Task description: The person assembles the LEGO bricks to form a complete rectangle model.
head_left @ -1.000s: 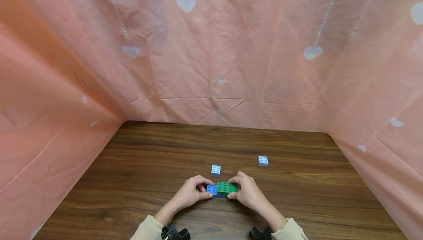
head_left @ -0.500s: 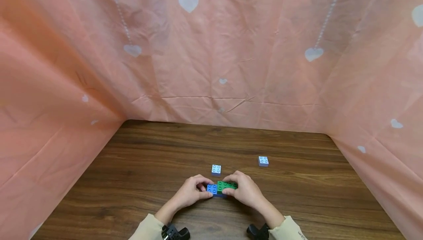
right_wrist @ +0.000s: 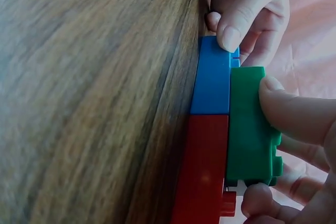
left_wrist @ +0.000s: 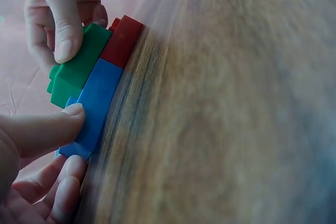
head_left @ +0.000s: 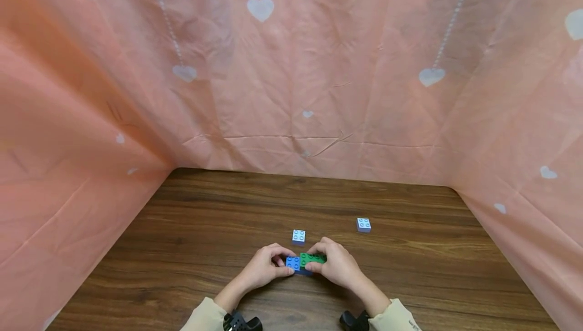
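A green brick [head_left: 312, 258] with studs on top lies across a blue brick [head_left: 293, 262] and a red brick [right_wrist: 205, 166], which stand end to end on the table. From the head view the red brick is hidden by the green one and my right hand [head_left: 339, 265]. That hand pinches the green brick between thumb and fingers, front and back. At the other end, the thumb and fingers of my left hand [head_left: 261, 267] hold the blue brick. In the left wrist view the green brick [left_wrist: 81, 66] lies close along the joint between blue and red.
Two small pale blue bricks rest on the wooden table [head_left: 205, 219]: one pale brick [head_left: 298, 237] just behind the held bricks, another pale brick [head_left: 363, 224] farther back to the right. A pink curtain [head_left: 291, 78] with white hearts borders the table at the back and sides.
My right hand has slid left along the green brick, from its right end toward its middle. My left hand keeps its hold on the blue brick. The pale bricks have stayed in place.
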`<move>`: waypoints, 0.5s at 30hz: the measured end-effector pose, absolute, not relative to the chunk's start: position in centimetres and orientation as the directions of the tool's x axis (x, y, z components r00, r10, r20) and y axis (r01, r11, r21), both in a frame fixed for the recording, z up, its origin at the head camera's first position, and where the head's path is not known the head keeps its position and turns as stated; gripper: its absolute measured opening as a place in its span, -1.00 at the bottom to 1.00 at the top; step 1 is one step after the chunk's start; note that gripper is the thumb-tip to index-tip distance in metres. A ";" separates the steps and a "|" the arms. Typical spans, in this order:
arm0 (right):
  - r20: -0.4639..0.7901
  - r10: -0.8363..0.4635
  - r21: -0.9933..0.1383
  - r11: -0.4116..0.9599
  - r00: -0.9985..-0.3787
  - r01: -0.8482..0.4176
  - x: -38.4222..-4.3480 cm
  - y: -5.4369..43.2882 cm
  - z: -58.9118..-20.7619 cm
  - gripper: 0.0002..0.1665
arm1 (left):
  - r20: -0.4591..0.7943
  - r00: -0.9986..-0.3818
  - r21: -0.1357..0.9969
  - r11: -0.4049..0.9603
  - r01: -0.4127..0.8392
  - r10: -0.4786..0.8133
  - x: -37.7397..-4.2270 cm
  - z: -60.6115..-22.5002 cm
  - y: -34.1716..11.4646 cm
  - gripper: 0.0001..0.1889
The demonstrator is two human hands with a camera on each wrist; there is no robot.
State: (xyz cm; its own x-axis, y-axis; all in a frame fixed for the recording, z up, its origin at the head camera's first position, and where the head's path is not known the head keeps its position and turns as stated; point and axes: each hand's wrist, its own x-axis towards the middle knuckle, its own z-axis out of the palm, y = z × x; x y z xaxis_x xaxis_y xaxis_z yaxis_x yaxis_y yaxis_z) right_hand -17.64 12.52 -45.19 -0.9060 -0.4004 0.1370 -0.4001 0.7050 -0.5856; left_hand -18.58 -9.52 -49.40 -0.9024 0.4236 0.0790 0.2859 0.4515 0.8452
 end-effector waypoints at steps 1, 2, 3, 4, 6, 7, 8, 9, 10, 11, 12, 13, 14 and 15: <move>0.131 -0.404 -0.591 0.702 -0.905 -0.399 -17.7 12.5 -45.2 -0.76 | 0.081 -0.903 0.845 0.450 0.287 0.423 -18.6 -49.4 -9.5 -0.72; 0.127 -0.407 -0.597 0.697 -0.905 -0.397 -17.7 12.5 -45.1 -0.75 | 0.083 -0.903 0.846 0.450 0.288 0.422 -18.6 -49.4 -9.6 -0.72; 0.122 -0.410 -0.604 0.692 -0.904 -0.396 -17.8 12.5 -45.1 -0.75 | 0.086 -0.903 0.845 0.449 0.291 0.422 -18.6 -49.4 -9.6 -0.72; 0.117 -0.414 -0.614 0.684 -0.903 -0.393 -17.8 12.5 -45.1 -0.74 | 0.088 -0.903 0.845 0.448 0.292 0.421 -18.6 -49.4 -9.6 -0.72; 0.112 -0.418 -0.628 0.674 -0.901 -0.390 -17.9 12.5 -45.1 -0.73 | 0.090 -0.902 0.845 0.447 0.293 0.422 -18.7 -49.4 -9.7 -0.72; 0.108 -0.418 -0.631 0.672 -0.902 -0.387 -17.9 12.5 -45.2 -0.72 | 0.090 -0.901 0.844 0.448 0.295 0.424 -18.7 -49.4 -9.7 -0.72; 0.108 -0.418 -0.632 0.672 -0.902 -0.386 -17.9 12.6 -45.2 -0.71 | 0.089 -0.901 0.844 0.448 0.295 0.425 -18.7 -49.4 -9.7 -0.72; 0.107 -0.417 -0.633 0.671 -0.902 -0.386 -17.9 12.6 -45.3 -0.70 | 0.090 -0.900 0.843 0.448 0.296 0.426 -18.7 -49.4 -9.8 -0.72; 0.110 -0.417 -0.633 0.671 -0.902 -0.387 -17.9 12.6 -45.3 -0.70 | 0.089 -0.900 0.843 0.449 0.296 0.427 -18.8 -49.4 -9.8 -0.72; 0.114 -0.417 -0.631 0.671 -0.902 -0.390 -17.9 12.7 -45.4 -0.69 | 0.089 -0.900 0.843 0.449 0.297 0.427 -18.8 -49.4 -9.9 -0.72; 0.119 -0.417 -0.631 0.669 -0.901 -0.392 -17.9 12.7 -45.5 -0.69 | 0.090 -0.900 0.842 0.450 0.297 0.427 -18.8 -49.4 -9.9 -0.72; 0.123 -0.416 -0.635 0.665 -0.901 -0.394 -17.9 12.8 -45.5 -0.69 | 0.091 -0.900 0.842 0.450 0.299 0.427 -18.8 -49.4 -9.9 -0.71; 0.129 -0.416 -0.639 0.659 -0.900 -0.396 -17.9 12.8 -45.4 -0.69 | 0.091 -0.900 0.842 0.449 0.298 0.426 -18.8 -49.4 -10.0 -0.71; 0.133 -0.415 -0.644 0.654 -0.900 -0.397 -17.9 12.9 -45.4 -0.69 | 0.091 -0.901 0.843 0.449 0.297 0.425 -18.9 -49.4 -10.0 -0.71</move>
